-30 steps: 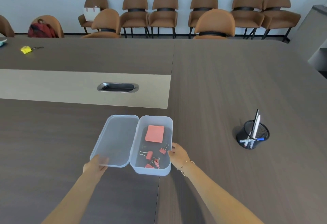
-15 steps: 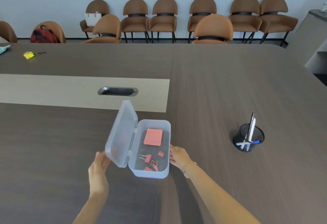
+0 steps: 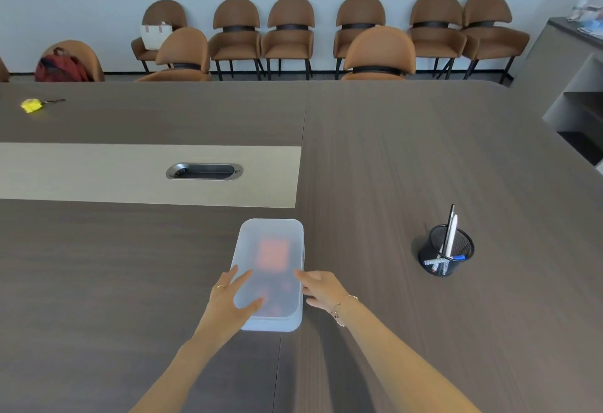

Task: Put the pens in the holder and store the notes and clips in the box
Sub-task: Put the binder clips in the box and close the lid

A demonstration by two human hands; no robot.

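Observation:
The translucent plastic box lies on the dark table near me with its lid down. Through the lid the orange notes show as a blur, and the red clips are faint smudges at the near end. My left hand lies flat on the lid's near left corner, fingers spread. My right hand grips the box's right wall. To the right stands the black mesh holder with pens upright in it.
A metal cable port sits in the table's light strip beyond the box. A small yellow item lies far left. Brown chairs line the far side, one with a red bag. A grey cabinet stands at right.
My left hand swung the lid from flat open on the left, up and over, down onto the box. My right hand stayed at the box's right side.

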